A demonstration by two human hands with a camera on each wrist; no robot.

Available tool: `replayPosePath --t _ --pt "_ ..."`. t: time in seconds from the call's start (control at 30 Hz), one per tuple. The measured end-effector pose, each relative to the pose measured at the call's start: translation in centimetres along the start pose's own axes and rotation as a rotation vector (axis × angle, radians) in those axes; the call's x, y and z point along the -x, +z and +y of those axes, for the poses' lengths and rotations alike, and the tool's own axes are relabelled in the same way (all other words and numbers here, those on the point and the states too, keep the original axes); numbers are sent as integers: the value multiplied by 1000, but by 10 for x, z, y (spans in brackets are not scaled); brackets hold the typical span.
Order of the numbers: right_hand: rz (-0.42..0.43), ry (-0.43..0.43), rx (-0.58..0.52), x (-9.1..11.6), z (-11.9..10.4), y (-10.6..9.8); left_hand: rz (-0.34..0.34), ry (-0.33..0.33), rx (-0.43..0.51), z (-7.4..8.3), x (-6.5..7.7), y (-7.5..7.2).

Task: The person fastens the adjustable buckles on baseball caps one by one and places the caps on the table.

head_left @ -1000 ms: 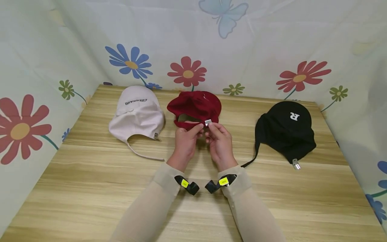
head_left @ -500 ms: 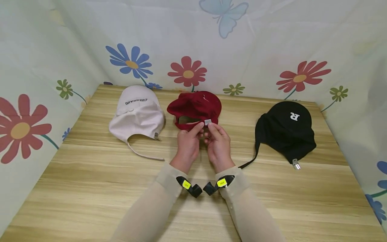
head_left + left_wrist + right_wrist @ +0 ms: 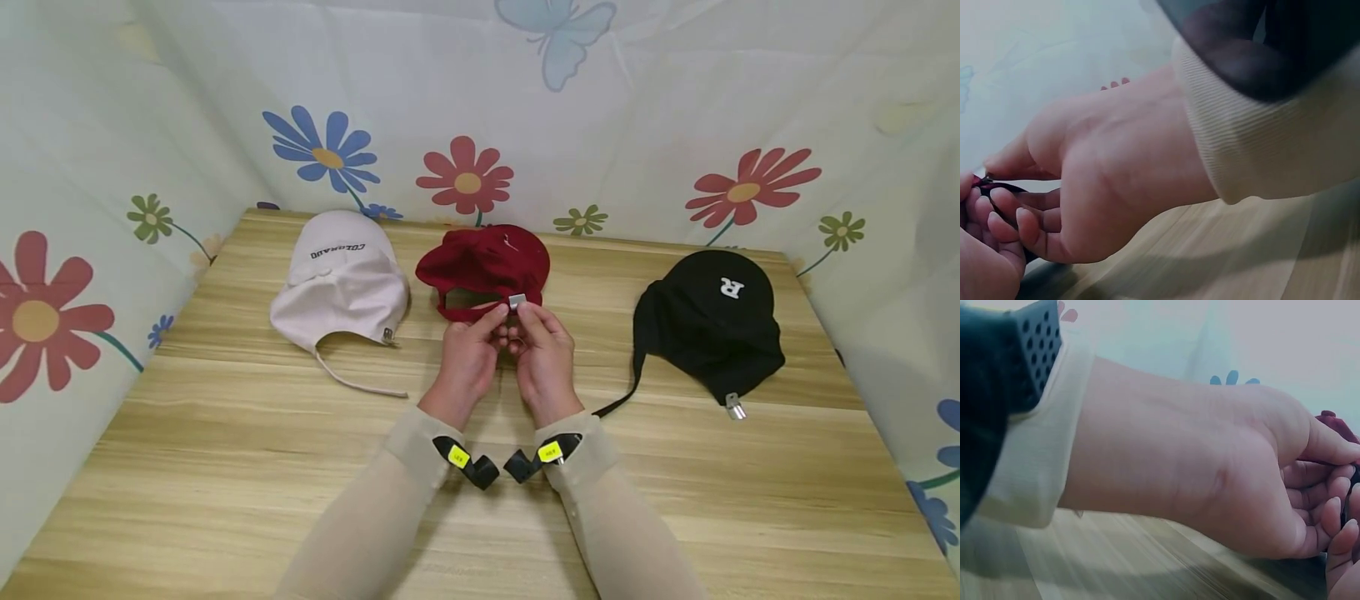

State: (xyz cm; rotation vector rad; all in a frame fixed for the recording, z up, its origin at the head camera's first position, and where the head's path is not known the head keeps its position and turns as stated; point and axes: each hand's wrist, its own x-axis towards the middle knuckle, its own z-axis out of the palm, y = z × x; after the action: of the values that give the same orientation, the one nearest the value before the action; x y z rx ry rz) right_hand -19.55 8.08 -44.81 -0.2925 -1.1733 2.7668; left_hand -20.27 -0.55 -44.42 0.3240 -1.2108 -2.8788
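Observation:
A dark red cap (image 3: 495, 254) lies at the back middle of the table, its rear strap turned toward me. My left hand (image 3: 467, 358) pinches that strap (image 3: 461, 314) between thumb and curled fingers, just left of a silver metal buckle (image 3: 517, 301). Right beside the buckle, my right hand (image 3: 546, 358) pinches the strap end with its thumb and fingers. Both hands' fingertips nearly meet. In the left wrist view the left hand (image 3: 1110, 169) is seen from the side, and the fingers largely hide the strap. The right wrist view shows the right hand (image 3: 1229, 469) with a bit of red cap beyond it.
A pale pink cap (image 3: 341, 283) lettered COLORADO lies to the left, its strap (image 3: 360, 385) hanging loose. To the right is a black cap (image 3: 708, 321) with a white R, its strap undone and a metal buckle (image 3: 735, 407) at one edge. A flowered curtain (image 3: 637, 100) stands behind the wooden table (image 3: 225, 467).
Both hands keep hold of the red cap's strap at the buckle. They have shifted only slightly, and the buckle has tilted a little. The other caps have not moved.

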Motion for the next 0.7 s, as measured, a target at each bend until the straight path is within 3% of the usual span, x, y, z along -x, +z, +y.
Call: replayPosePath --t 0.27,0.5,0.7 --pt "-38 -18 55 -1 -1 -2 -34 -19 -54 5 -2 -2" --pt "-59 -17 85 -2 -1 -3 -41 2 -125 5 -3 -3" --pt "-88 21 92 -2 -2 -5 -46 9 -108 5 -6 -7"
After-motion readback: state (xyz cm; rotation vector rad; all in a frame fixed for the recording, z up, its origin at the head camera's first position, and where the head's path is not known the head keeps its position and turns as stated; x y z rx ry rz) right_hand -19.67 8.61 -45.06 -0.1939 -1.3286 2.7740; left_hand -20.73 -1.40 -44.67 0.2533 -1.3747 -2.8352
